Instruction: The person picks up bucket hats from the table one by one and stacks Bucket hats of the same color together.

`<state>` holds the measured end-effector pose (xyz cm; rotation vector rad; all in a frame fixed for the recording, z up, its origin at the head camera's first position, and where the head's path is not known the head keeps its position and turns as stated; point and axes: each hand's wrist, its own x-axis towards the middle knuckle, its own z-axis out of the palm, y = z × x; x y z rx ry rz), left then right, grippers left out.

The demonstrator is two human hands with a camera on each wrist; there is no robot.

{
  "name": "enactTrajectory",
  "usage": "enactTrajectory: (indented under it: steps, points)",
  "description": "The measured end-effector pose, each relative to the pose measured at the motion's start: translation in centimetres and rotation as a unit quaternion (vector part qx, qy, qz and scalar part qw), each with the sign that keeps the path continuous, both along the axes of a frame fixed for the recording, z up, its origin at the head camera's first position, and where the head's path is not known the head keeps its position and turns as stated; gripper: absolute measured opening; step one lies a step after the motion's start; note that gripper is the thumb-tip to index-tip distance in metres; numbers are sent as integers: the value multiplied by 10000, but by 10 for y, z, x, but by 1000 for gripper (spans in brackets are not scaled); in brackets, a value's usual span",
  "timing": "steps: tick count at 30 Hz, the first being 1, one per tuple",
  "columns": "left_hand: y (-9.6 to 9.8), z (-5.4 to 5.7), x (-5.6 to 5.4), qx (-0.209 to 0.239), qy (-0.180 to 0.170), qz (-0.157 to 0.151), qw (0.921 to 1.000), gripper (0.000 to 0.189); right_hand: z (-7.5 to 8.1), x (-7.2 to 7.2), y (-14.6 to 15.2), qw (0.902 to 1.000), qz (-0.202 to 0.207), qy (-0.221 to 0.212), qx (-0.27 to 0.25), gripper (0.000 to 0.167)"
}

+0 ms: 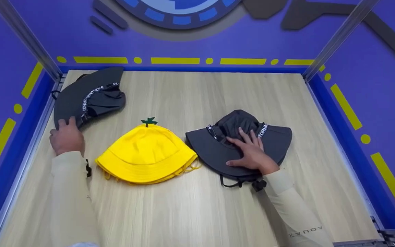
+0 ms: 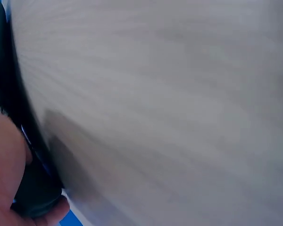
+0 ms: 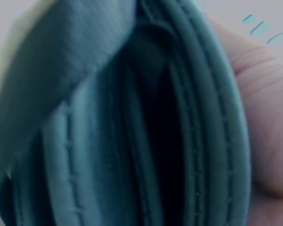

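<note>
At the table's back left, a dark grey bucket hat point(image 1: 69, 92) with a white-lettered band lies on its side. My left hand point(image 1: 68, 137) pinches the near end of its brim; the left wrist view has the thumb and a finger on either side of the dark brim point(image 2: 37, 188). My right hand point(image 1: 254, 155) rests with spread fingers on a second dark grey hat point(image 1: 211, 151), over its crown and brim. Layered, stitched brim edges point(image 3: 226, 141) fill the right wrist view. Between the hands sits a yellow bucket hat point(image 1: 146, 147) with a green sprout on top.
All the hats lie on a light wood-grain table point(image 1: 183, 212). Purple-blue panels point(image 1: 170, 48) with yellow dashes wall its back and sides, and metal posts point(image 1: 338, 37) stand at the back corners. Yellow cords point(image 1: 192, 167) and a black strap point(image 1: 230, 185) trail from the brims.
</note>
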<state>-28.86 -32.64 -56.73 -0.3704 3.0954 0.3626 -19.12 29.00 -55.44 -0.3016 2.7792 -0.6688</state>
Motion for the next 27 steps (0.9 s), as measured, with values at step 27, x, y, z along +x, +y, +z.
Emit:
enactTrajectory:
  steps: [27]
  points:
    - [19,64,22,593,1388,778,9855,40,0,0,-2,10000,-39,55,13,92]
